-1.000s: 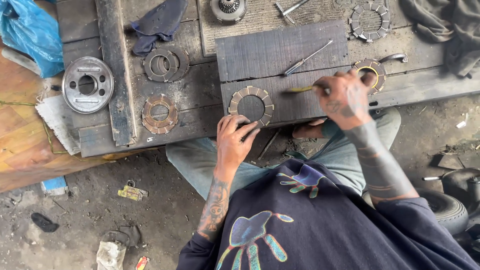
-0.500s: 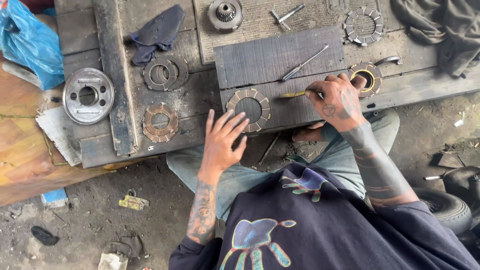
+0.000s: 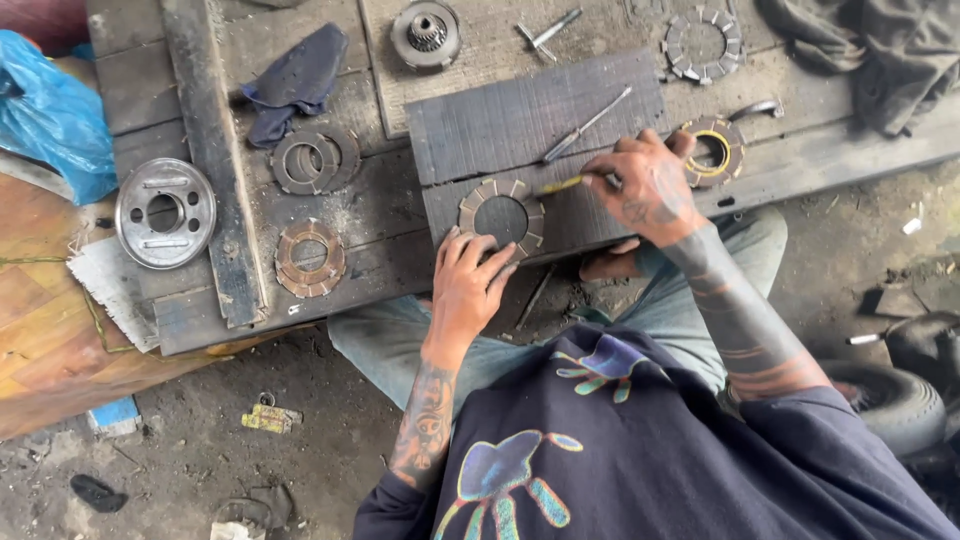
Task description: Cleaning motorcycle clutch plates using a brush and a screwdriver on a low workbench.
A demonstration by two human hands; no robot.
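Note:
A ring-shaped friction plate (image 3: pixel 478 200) with tan pads lies flat on a dark wooden board (image 3: pixel 500 120). My left hand (image 3: pixel 472 282) rests on the plate's near edge and holds it down with the fingertips. My right hand (image 3: pixel 648 188) pinches a thin yellow-tipped stick (image 3: pixel 558 185) whose tip points at the plate's right edge. Just right of that hand lies another ring, smeared yellow around its hole (image 3: pixel 722 150).
The plank bench also holds a metal rod (image 3: pixel 588 124), a padded ring (image 3: pixel 703 45), a hub gear (image 3: pixel 425 35), stacked rings (image 3: pixel 315 160), a brown ring (image 3: pixel 310 258), a silver disc (image 3: pixel 165 212) and a dark rag (image 3: pixel 295 80). Blue bag (image 3: pixel 50 110) left, tyre (image 3: pixel 890 400) right.
My left hand opened from a loose fist, spread its fingers, then settled on the plate's near edge. My right hand stayed by the plate with the stick.

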